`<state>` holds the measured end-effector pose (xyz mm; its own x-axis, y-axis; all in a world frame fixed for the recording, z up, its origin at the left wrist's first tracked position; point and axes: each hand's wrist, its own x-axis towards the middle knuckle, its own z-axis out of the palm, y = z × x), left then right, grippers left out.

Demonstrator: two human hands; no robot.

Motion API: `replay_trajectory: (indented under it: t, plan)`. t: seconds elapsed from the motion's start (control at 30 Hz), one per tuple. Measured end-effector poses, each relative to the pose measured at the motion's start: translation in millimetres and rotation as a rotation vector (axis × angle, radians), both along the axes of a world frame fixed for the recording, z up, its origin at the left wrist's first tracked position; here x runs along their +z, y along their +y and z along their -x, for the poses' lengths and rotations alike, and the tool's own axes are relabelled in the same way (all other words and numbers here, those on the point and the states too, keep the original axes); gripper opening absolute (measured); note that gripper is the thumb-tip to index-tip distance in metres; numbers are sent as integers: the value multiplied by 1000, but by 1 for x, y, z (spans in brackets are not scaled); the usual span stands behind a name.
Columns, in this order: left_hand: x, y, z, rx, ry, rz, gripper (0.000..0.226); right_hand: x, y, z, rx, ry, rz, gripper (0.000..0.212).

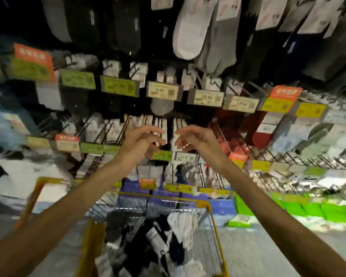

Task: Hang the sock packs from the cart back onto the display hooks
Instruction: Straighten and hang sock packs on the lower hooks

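- The left hand (140,140) and right hand (198,138) are held level at the display hooks (124,126), fingers (156,129) loosely curled, nothing gripped.
- A dark sock pack (169,128) hangs upright between them.
- The remaining packs (174,232) are heaped below in the cart (213,220).

Yellow cart (213,220), bottom centre, holds black, white and grey socks (158,240); green and orange tags (119,86) cross mid-frame; white sock (188,33) top centre; bright green packs (312,209) lower right.

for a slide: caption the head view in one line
Left hand and right hand reach toward display hooks above a cart of sock packs.
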<state>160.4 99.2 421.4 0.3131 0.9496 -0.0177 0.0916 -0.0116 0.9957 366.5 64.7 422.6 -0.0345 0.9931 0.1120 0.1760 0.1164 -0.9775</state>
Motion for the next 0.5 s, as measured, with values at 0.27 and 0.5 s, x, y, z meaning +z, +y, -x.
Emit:
replay_trajectory:
  t: [0.27, 0.5]
  plan:
    - [-192, -49, 70, -3, 83, 499, 27, -200, -68, 73, -126, 120, 578, 23]
    - [-357, -74, 80, -44, 211, 865, 30, -355, -105, 95, -232, 29, 975, 27]
